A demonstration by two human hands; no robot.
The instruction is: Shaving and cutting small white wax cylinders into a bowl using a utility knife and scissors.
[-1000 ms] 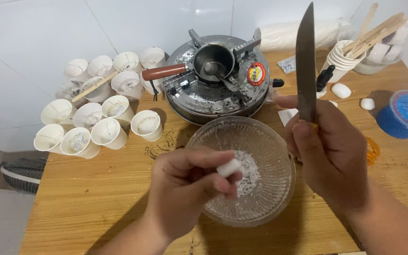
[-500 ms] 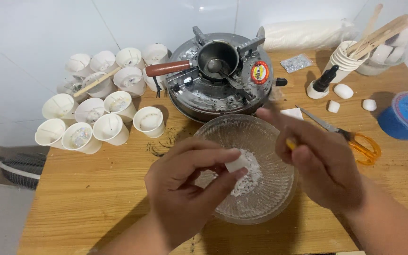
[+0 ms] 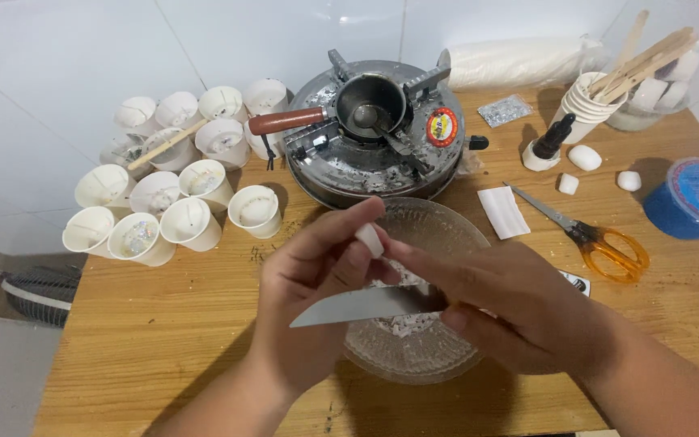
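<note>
Wax piece (image 3: pixel 370 239), small and white, sat pinched between the left hand's (image 3: pixel 317 299) thumb and fingertips, directly above the glass bowl (image 3: pixel 446 231) near the tabletop's (image 3: pixel 163 348) front edge. The right hand (image 3: pixel 519 311) had its grip closed on a knife (image 3: pixel 362 306), blade lying flat and pointing left under the piece. Shaving well would probably call for thin, shallow strokes angled away from the fingers, kept over the bowl so flakes joined the shavings (image 3: pixel 402 324) inside.
</note>
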